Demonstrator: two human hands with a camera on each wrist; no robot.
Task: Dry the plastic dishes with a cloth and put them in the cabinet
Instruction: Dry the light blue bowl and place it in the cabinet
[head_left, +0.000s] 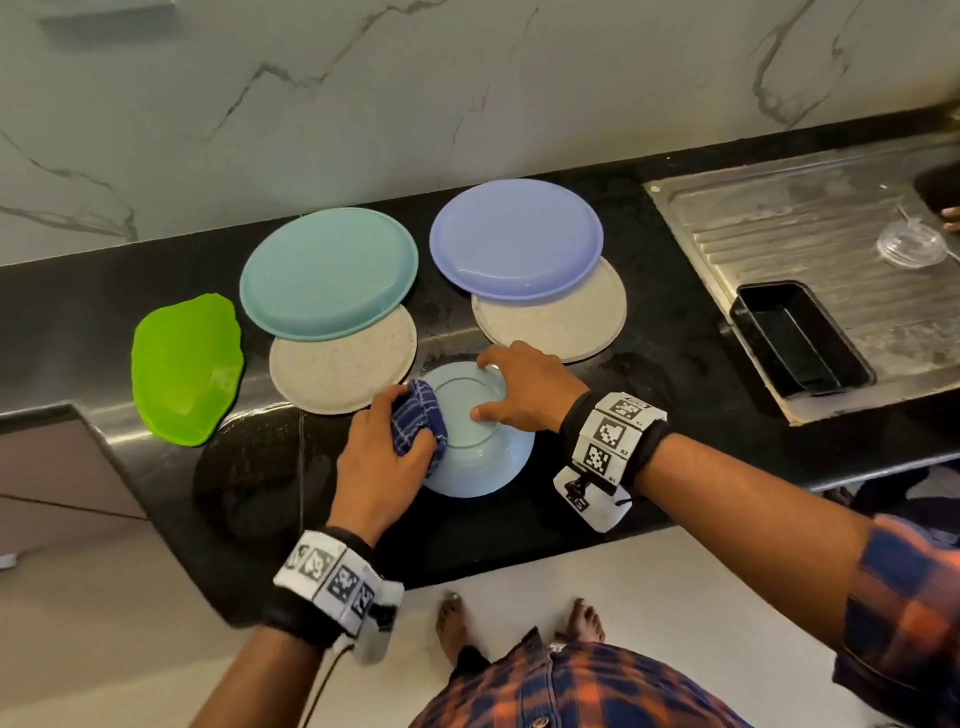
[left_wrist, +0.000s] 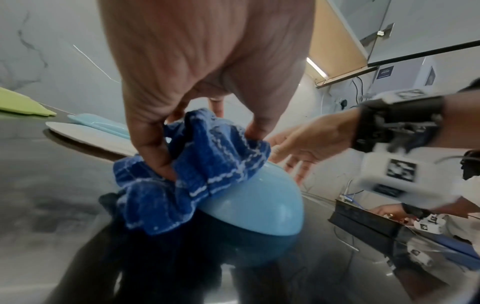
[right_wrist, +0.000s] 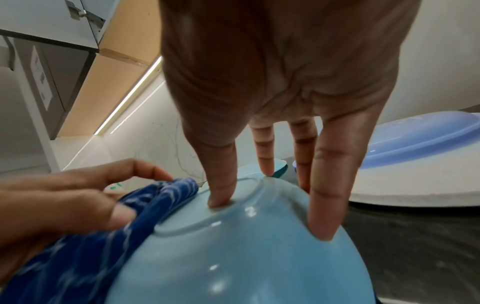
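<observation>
The light blue bowl (head_left: 475, 441) sits upturned on the black counter (head_left: 649, 332). The left hand (head_left: 379, 457) grips the bunched blue cloth (head_left: 418, 421) against its side; the right hand (head_left: 524, 384), fingers spread straight, steadies it. Drying is in hand; next, I judge, turn it over and wipe inside. Plates wait behind.

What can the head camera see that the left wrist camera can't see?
Only the head view shows the purple plate, the steel drainboard, the clear lid on it, and the person's bare feet.

Only the left wrist view shows the wall cabinet overhead and a second person's hand beyond the black tray.

Both show the left hand gripping the blue cloth against the upside-down light blue bowl, steadied by the right hand.
</observation>
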